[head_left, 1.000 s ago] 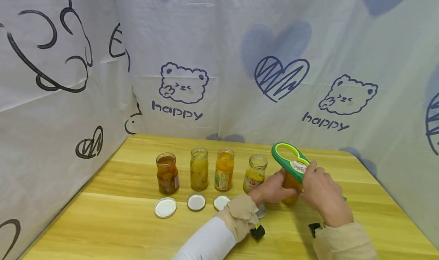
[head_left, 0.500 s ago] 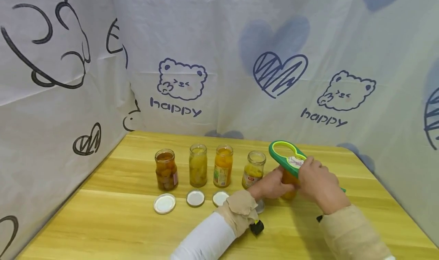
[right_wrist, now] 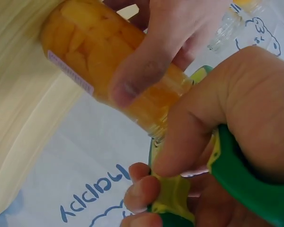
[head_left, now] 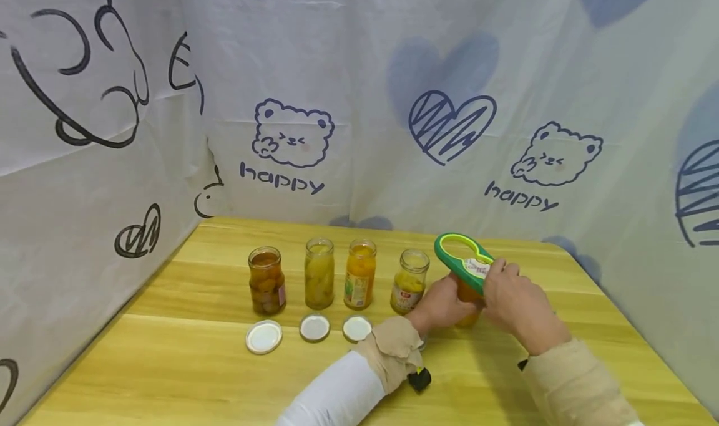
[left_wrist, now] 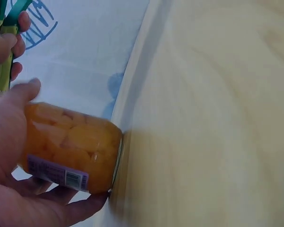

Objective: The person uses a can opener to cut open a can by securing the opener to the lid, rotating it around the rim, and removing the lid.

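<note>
My left hand [head_left: 444,302] holds a glass jar of orange fruit pieces [left_wrist: 71,142] around its side, near the table's right side. In the left wrist view, the jar's base meets the wooden tabletop. My right hand [head_left: 519,304] grips a green and yellow jar opener [head_left: 457,273], which lies across the top of that jar. Right-hand fingers wrap the opener's handles [right_wrist: 246,184] in the right wrist view, close by the jar's neck. The opener and fingers hide the jar's mouth, so whether a lid is on it cannot be seen.
Left of my hands stand several lidless jars: dark fruit [head_left: 266,285], pale yellow fruit [head_left: 319,279], orange fruit [head_left: 359,279] and yellow fruit [head_left: 407,289]. Lids [head_left: 264,337] lie in front, one mostly hidden by my left wrist. A printed curtain [head_left: 365,133] hangs behind the table.
The head view has shifted slightly. My right forearm has swung a little outward to the right, while both hands keep hold of the jar and the opener.
</note>
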A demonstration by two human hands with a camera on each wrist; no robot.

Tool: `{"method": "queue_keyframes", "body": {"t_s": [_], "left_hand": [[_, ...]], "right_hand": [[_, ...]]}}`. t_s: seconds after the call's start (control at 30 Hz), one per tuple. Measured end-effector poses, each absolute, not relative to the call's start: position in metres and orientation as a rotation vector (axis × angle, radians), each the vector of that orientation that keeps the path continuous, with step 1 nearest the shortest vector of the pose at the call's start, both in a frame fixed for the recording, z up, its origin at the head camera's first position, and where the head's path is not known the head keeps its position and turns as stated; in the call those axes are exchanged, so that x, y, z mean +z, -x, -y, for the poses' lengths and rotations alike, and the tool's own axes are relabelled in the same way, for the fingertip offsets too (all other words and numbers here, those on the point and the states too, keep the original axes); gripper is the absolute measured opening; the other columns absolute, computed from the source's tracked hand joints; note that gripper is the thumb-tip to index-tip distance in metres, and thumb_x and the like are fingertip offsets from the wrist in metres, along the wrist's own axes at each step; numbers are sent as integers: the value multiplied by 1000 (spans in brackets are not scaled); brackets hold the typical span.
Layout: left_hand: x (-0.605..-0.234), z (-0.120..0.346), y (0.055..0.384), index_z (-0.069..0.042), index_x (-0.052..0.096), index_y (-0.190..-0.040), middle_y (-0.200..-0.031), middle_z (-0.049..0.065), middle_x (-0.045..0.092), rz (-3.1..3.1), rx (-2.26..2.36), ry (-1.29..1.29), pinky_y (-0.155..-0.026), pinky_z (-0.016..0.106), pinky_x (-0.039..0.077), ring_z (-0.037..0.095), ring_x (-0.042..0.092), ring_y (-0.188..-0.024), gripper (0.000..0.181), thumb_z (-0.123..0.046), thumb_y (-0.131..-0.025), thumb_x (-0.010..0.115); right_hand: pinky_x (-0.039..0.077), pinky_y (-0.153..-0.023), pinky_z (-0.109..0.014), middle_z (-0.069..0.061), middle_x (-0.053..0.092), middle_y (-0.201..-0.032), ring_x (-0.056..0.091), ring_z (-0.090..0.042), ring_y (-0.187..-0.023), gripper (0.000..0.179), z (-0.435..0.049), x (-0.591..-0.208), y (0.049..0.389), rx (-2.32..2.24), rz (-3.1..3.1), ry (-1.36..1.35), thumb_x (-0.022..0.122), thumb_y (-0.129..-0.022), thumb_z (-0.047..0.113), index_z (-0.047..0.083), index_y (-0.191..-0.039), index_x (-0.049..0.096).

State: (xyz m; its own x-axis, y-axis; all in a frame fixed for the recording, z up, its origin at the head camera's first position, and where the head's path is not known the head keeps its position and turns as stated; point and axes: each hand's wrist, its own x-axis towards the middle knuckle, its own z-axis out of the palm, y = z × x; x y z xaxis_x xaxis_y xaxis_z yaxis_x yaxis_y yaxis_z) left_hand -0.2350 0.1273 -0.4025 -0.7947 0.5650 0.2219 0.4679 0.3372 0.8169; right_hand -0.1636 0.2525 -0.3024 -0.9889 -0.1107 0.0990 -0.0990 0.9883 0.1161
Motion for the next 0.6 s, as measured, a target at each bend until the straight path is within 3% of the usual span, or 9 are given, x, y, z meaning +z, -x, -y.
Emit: {"method": "queue_keyframes", "body": {"t_s": [0.33, 0.6], "left_hand": [[-396, -126, 234, -18, 43, -151, -143, 7, 64, -2523, 1409, -914, -101, 23, 53, 14, 66, -124, 64, -34, -96, 72], [-394, -124, 231, -23, 47, -149, -141, 3, 65, -2518, 1379, -878, -98, 23, 55, 12, 67, -120, 62, -40, -95, 72]], "right_hand": [[57, -53, -46, -27, 51, -84, 56, -30, -61, 64, -257, -303, 165, -151, 2996, -191, 80, -80, 19, -20, -113, 42], [57, -57, -47, -30, 55, -93, 58, -31, -65, 71, -262, -305, 165, -133, 3042, -189, 79, -83, 20, -19, -127, 40]]}}
